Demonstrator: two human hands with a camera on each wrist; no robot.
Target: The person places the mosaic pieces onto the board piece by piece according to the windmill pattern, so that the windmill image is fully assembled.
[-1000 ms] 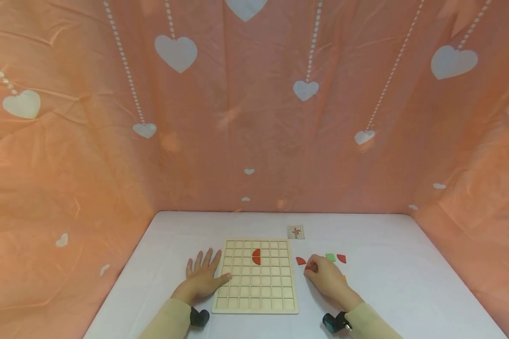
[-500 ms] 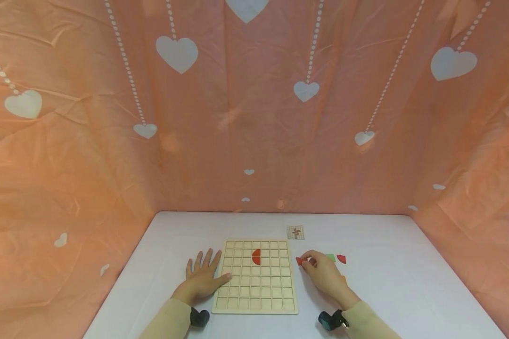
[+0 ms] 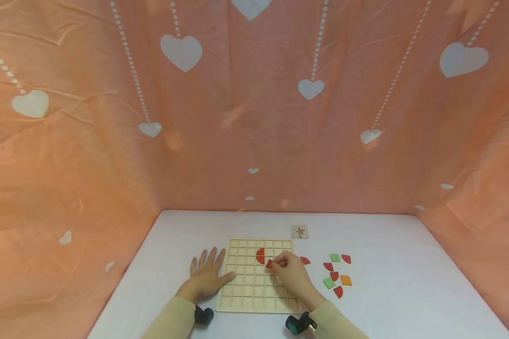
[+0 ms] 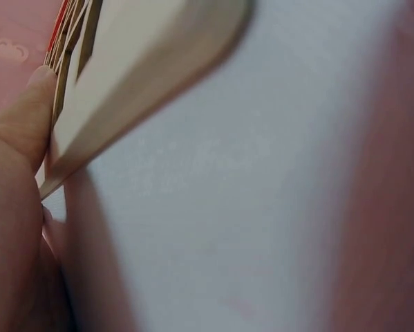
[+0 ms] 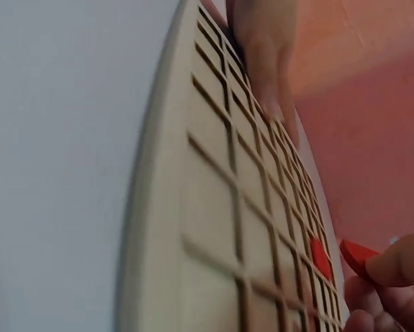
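Observation:
A pale wooden grid board (image 3: 242, 290) lies on the white table. Two red quarter-circle pieces (image 3: 260, 255) sit in neighbouring cells of its upper part, together forming a half disc. My right hand (image 3: 294, 275) pinches another red quarter-circle piece (image 3: 269, 264) between thumb and fingers, just over the board, below and right of that half disc. In the right wrist view the pinched piece (image 5: 357, 254) is tilted above the grid. My left hand (image 3: 208, 278) rests with fingers spread at the board's left side, its thumb (image 4: 37, 104) over the edge.
One red quarter-circle piece (image 3: 305, 260) lies just right of the board. Farther right are several loose pieces, among them a green square (image 3: 335, 257), an orange square (image 3: 346, 280) and a red piece (image 3: 338, 292). A small pattern card (image 3: 299, 231) lies behind the board.
My right hand has picked up a red piece from beside the board and carried it left over the grid, uncovering the loose pieces at right. My left hand stays in place.

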